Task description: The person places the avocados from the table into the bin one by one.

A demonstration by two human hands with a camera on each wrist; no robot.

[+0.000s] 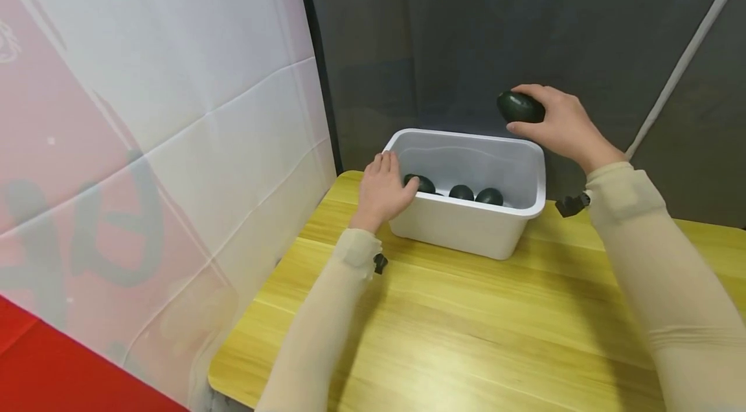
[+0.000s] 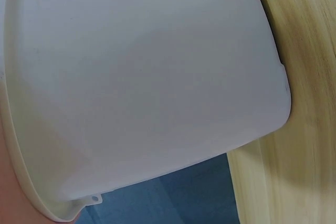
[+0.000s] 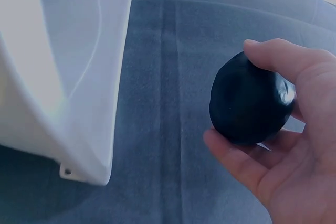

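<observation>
A white plastic tub [image 1: 466, 227] stands at the far end of a yellow wooden table [image 1: 478, 334]. Three dark green avocados [image 1: 462, 192] lie inside it. My left hand [image 1: 381, 188] grips the tub's left rim, thumb hooked over the edge. In the left wrist view the tub's outer wall [image 2: 142, 87] fills the picture. My right hand [image 1: 553, 124] holds a fourth dark avocado [image 1: 520, 107] in the air above the tub's far right corner. From the right wrist, that avocado [image 3: 249, 100] sits between curled fingers [image 3: 283, 59] and thumb, beside the tub's rim [image 3: 84, 103].
A pink and white banner [image 1: 146, 140] hangs along the left of the table. A dark grey curtain [image 1: 495, 30] closes the back, with a pale pole [image 1: 682, 62] slanting at the right. A red surface [image 1: 46, 373] shows at the bottom left.
</observation>
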